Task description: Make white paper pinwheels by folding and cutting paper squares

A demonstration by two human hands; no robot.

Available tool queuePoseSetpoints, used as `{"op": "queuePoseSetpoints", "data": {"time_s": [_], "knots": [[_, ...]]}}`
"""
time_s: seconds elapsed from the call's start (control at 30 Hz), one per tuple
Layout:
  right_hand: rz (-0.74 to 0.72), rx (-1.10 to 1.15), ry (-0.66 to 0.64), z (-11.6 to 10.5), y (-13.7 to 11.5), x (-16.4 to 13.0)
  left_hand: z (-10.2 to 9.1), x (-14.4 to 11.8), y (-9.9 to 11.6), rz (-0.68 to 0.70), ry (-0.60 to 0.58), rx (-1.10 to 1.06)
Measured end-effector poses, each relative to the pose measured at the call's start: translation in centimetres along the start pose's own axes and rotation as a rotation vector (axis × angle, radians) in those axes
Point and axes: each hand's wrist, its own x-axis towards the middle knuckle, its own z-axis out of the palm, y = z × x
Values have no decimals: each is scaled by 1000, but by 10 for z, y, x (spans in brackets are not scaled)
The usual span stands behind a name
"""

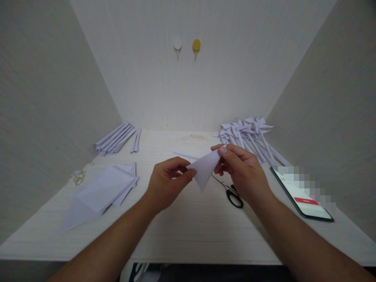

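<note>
A folded white paper triangle (pixel 203 169) is held above the middle of the table, one point hanging down. My left hand (pixel 170 181) pinches its left corner between thumb and fingers. At its upper right corner, my right hand (pixel 239 166) grips the paper the same way. Beneath and beside the right hand lie scissors (pixel 234 199) with black handles, partly hidden by that hand. Behind the triangle a thin white paper stick (pixel 185 154) rests on the table, its right part covered by the paper.
Rolled paper tubes (pixel 116 139) lie at the back left. A stack of paper sheets (pixel 102 192) is nearer on the left, by some small scraps (pixel 78 177). Paper pinwheels (pixel 243 131) are piled at the back right. A lit phone (pixel 302 196) lies at right; two hooks (pixel 196 46) are on the wall.
</note>
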Motion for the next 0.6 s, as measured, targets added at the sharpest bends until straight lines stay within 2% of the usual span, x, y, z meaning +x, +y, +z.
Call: {"op": "queuePoseSetpoints", "data": {"time_s": [0.37, 0.6], "knots": [[-54, 13, 34, 2, 0, 0, 2, 0, 6, 139, 64, 209], [-66, -6, 27, 1, 0, 0, 0, 0, 5, 128, 27, 237]]}}
